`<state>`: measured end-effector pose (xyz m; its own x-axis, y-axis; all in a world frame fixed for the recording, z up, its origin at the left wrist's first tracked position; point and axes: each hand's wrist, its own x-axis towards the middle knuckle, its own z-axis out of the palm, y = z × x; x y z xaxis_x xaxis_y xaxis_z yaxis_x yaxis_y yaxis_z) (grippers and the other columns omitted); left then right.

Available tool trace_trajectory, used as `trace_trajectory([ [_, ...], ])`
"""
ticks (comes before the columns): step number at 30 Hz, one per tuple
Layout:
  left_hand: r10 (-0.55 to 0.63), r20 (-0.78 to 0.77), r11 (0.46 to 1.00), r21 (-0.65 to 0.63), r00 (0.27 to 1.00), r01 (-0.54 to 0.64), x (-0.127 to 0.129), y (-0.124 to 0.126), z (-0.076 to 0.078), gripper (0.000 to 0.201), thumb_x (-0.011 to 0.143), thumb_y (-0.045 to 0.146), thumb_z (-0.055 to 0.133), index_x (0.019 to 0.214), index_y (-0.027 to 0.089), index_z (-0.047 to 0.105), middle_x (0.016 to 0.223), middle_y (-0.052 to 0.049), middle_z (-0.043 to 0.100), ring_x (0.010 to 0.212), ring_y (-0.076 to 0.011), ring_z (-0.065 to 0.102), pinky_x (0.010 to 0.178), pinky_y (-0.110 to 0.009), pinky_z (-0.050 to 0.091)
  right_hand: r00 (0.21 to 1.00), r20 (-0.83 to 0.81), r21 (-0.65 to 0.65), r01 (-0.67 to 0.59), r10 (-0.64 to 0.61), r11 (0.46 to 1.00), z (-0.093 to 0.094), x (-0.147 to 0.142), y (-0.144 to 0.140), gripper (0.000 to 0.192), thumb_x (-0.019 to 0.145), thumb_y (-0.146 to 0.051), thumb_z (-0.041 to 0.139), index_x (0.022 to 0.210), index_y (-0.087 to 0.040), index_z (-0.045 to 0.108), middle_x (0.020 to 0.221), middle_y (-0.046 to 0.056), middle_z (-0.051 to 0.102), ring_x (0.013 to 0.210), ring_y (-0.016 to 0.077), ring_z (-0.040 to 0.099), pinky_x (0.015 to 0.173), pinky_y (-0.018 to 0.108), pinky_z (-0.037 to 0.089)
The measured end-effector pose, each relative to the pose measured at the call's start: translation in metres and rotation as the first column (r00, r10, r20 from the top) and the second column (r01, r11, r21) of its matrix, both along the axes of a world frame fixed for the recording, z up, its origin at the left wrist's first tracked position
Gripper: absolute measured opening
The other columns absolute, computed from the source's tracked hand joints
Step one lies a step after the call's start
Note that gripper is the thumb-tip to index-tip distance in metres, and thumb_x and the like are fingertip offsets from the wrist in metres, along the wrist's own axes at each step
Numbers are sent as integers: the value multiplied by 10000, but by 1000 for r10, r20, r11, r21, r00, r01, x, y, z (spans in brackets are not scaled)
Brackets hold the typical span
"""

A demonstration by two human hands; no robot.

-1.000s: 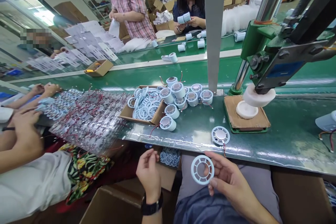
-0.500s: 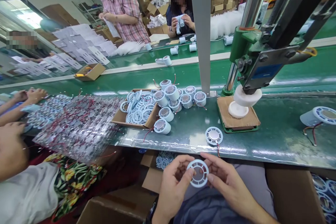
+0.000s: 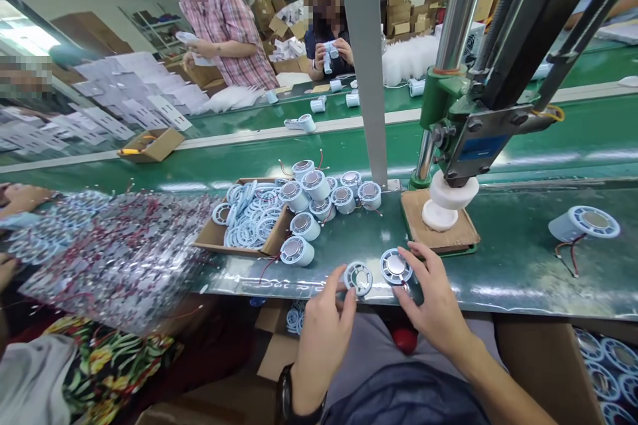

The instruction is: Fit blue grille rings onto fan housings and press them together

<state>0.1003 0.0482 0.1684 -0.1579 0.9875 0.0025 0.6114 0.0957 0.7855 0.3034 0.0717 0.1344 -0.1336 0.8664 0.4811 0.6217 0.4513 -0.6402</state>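
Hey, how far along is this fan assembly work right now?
Done: one finished unit lies right of the press. In hand: the left hand holds a ring at the bench edge, and the right hand touches a motor disc. Left: a pile of motor housings and a box of rings remain.

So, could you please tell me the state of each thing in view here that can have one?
Left hand: fingers pinching a round part at the bench edge.
Right hand: fingers touching a grille disc lying flat on the bench.
Press head: resting on the white die.
Cardboard box: open, full of rings.
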Motion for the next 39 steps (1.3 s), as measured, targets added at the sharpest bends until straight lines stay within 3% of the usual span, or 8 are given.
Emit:
trace_trajectory([
  [4,-76,-316,986,118,946,118,-14,1,2,402,957,303,502,1302,176,664,1086,-155,776,926,-304,754,812,-426,605,1000,-31,-74,1,-3,997,-14,-5,3,524,906,-198,605,1422,-234,527,1372,167,551,1248,330,591,1012,515,550],
  [7,-280,-380,928,129,882,350,-22,12,-4,463,926,275,595,1383,202,621,1427,-167,632,1323,-354,579,1051,-520,522,998,-52,-89,13,-17,996,-17,-6,6,510,905,-183,595,1409,-234,535,1302,150,615,1200,312,630,1006,499,561],
  [10,-490,-348,831,91,799,549,-26,22,-17,530,904,243,664,1428,238,584,1513,-136,574,1426,-359,479,1135,-583,448,998,-66,-81,19,-25,996,-16,-3,6,517,903,-168,581,1413,-226,518,1294,145,636,1214,300,636,1017,478,564],
  [14,-436,-261,851,191,861,489,-25,24,-26,469,932,249,646,1398,227,598,1380,-150,679,1321,-337,593,1107,-559,485,997,-74,-72,34,-39,997,-13,1,-2,528,885,-147,593,1401,-219,510,1280,140,659,1196,287,660,1000,437,584],
  [17,-381,-182,870,261,906,418,-12,18,-20,611,946,281,646,1520,236,438,1397,-157,663,1286,-311,633,1082,-499,519,997,-74,-55,33,-37,998,-14,0,-9,560,866,-134,606,1407,-220,489,1265,135,679,1164,279,685,968,415,603],
  [21,-499,-191,786,312,845,534,16,17,-5,802,929,223,658,1607,262,231,1439,-136,639,1360,-294,580,1119,-474,493,998,-44,-15,52,-52,999,-19,-4,-13,636,799,-95,578,1413,-218,466,1240,127,699,1120,285,708,937,434,615],
  [33,-524,-70,834,160,849,528,30,26,3,661,836,106,659,1452,247,463,1470,-123,602,1396,-307,534,1160,-518,447,993,-38,99,113,-110,989,-27,-7,-13,671,863,-153,590,1500,-201,384,1188,127,727,1049,283,741,861,408,639],
  [39,-574,36,808,189,818,558,31,25,-12,736,918,176,631,1558,327,300,1499,-95,575,1419,-303,503,1182,-540,408,990,-23,168,143,-141,975,-23,-8,-11,653,975,-245,540,1578,-194,297,1120,131,740,966,276,759,784,391,656],
])
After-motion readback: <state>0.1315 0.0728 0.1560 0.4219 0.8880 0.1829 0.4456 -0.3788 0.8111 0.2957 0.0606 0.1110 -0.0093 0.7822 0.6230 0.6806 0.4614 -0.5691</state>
